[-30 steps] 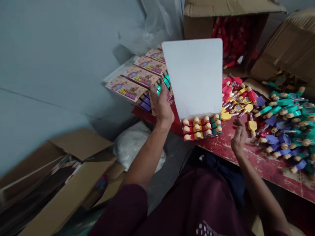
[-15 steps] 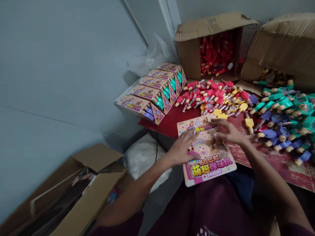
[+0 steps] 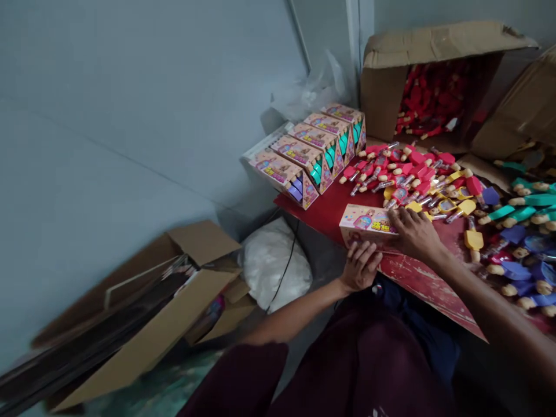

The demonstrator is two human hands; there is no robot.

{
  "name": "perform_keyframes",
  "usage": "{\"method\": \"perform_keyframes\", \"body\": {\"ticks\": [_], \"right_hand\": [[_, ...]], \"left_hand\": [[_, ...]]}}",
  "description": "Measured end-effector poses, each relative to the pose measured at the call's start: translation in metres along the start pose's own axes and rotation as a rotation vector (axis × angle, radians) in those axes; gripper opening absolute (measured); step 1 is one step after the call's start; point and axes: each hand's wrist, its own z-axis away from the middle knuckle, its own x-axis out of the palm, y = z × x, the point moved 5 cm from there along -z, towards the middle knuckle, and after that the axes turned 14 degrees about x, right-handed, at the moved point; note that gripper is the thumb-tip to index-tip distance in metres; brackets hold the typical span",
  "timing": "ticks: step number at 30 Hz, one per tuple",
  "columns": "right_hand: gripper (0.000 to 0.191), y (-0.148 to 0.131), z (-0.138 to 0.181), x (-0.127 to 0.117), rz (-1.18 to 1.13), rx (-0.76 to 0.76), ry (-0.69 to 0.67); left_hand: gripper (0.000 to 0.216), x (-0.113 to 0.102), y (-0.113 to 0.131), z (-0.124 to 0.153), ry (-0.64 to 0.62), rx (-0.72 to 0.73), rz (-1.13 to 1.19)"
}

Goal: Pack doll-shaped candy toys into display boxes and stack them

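Note:
A pink printed cardboard box with cartoon pictures and large lettering stands at the red table's near edge, folded into a long shape. My left hand grips its near lower side, fingers bent against the card. Over the box's right end lies my right hand, its fingers closed on the top edge and hiding that end. Just behind are small toys with tan figure heads and clear tubes: red ones, yellow ones and purple ones.
Several filled printed boxes form a row at the table's left corner. A carton of red toys lies behind. Teal toys are at right. Below left are an open carton and a white sack.
The printed card was flat under both hands and is now folded into a box at the table edge. Both hands have shifted round it, and the view has swung left.

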Motion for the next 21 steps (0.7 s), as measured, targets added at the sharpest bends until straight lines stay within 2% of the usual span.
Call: {"method": "perform_keyframes", "body": {"ticks": [3,6,9,12,17,21], "right_hand": [[0.072,-0.003,-0.001,-0.008,0.036,0.054,-0.034],[0.075,-0.005,-0.002,-0.011,0.037,0.071,-0.049],[0.076,-0.005,-0.003,-0.011,0.042,0.085,-0.054],[0.077,-0.003,-0.003,-0.009,0.074,0.123,-0.027],[0.083,0.001,-0.003,-0.005,0.065,0.147,-0.002],[0.087,0.001,-0.003,-0.002,0.062,0.139,-0.008]], "left_hand": [[0.044,0.019,0.006,0.002,-0.024,-0.031,0.162],[0.050,0.035,0.005,-0.005,-0.018,-0.105,0.228],[0.057,0.046,0.005,-0.015,-0.015,-0.118,0.271],[0.062,0.051,0.007,-0.022,-0.026,-0.098,0.266],[0.053,0.053,0.004,-0.028,-0.054,-0.034,0.222],[0.056,0.053,0.001,-0.031,-0.106,0.035,0.192]]}}
